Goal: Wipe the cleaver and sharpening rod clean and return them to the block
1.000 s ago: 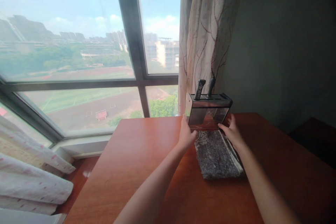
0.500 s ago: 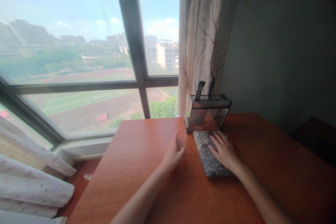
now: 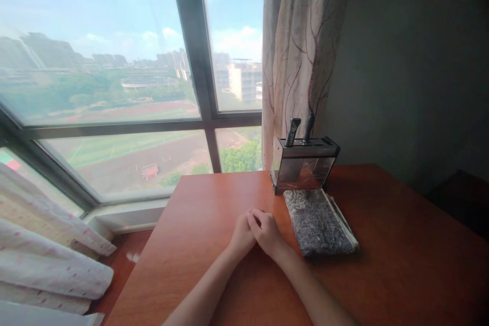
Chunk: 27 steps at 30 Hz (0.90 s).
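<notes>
Both hands have left the folded cloth (image 3: 319, 221); left hand (image 3: 241, 234) and right hand (image 3: 267, 232) rest clasped together on the counter (image 3: 401, 265), fingers curled, holding nothing. Cloth lies before the knife block (image 3: 303, 165): soft, light, best pinched at an edge.

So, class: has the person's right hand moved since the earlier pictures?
Yes. The right hand left the grey patterned folded cloth and moved leftward, away from the metal knife holder, meeting the left hand.

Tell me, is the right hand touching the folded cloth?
Apart. The head view shows bare table between the right hand and the folded cloth.
</notes>
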Motion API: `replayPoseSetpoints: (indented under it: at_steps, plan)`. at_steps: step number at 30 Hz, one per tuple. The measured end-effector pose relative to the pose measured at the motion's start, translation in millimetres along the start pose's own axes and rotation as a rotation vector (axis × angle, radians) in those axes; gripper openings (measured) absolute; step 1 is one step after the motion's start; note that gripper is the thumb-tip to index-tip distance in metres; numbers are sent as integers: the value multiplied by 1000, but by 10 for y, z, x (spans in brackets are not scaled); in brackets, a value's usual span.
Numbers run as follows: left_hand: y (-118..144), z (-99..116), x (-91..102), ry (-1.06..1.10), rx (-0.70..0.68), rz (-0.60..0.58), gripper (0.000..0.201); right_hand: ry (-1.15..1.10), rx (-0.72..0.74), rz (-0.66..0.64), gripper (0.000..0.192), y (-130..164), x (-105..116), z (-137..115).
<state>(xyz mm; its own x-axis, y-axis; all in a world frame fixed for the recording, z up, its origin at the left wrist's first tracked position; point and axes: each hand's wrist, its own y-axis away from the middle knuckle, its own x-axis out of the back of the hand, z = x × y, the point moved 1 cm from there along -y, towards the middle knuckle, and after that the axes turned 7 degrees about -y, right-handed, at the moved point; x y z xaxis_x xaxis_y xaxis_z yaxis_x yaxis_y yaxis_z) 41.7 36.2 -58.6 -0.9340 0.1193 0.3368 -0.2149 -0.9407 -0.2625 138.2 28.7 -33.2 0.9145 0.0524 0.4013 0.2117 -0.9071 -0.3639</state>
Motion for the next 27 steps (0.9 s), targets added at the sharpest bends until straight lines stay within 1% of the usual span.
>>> replayPoseSetpoints:
  at_steps: [3, 8, 13, 27]
  plan:
    - [18, 38, 6, -47, -24, -18, 15, -16, 13, 2, 36, 52, -2, 91]
    - [57, 64, -28, -121, -61, -80, 27, -31, 13, -1, 43, 150, 79, 164]
    - [65, 62, -22, -117, -60, -90, 32, -23, 16, -23, 44, 167, 85, 172]
    - [50, 87, -25, -142, -76, -89, 27, 1, 12, -12, 46, 171, 87, 192]
